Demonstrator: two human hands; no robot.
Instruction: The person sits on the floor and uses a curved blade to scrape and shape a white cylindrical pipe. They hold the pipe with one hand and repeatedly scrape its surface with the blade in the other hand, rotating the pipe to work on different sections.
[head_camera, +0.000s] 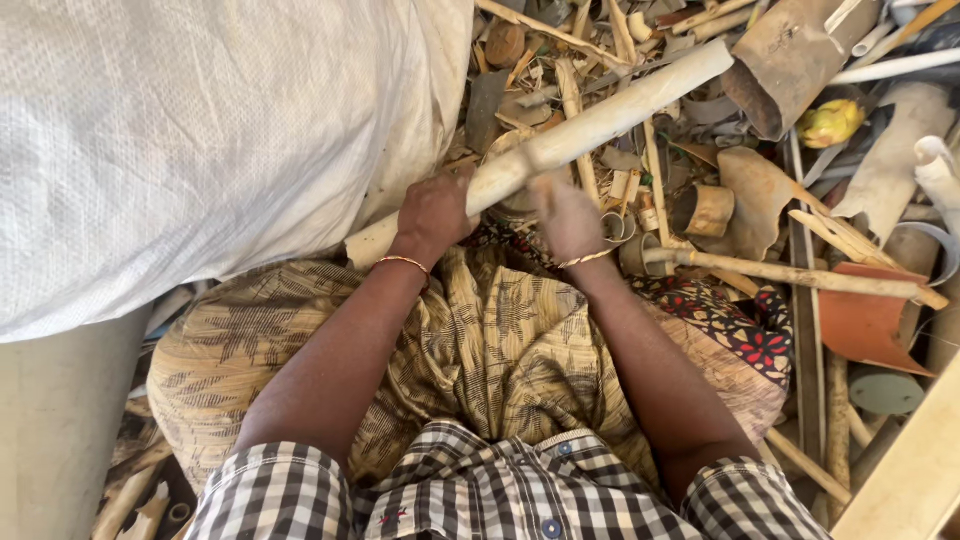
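Observation:
A long dirty white plastic pipe (610, 110) slants from my lap up to the right over a heap of scrap. My left hand (433, 213) is closed around its lower part, a thin bangle on the wrist. My right hand (568, 215) is blurred just under the pipe's middle, fingers bent; I cannot tell whether it touches the pipe or holds anything. Both arms reach out over my lap, covered by a yellow-brown patterned cloth (480, 340).
A big white woven sack (200, 140) fills the upper left. The scrap heap (760, 190) of pipe pieces, short rings and broken plastic spreads ahead and right. A thin brown stick (800, 272) lies at right, an orange-brown pipe piece (870, 320) below it.

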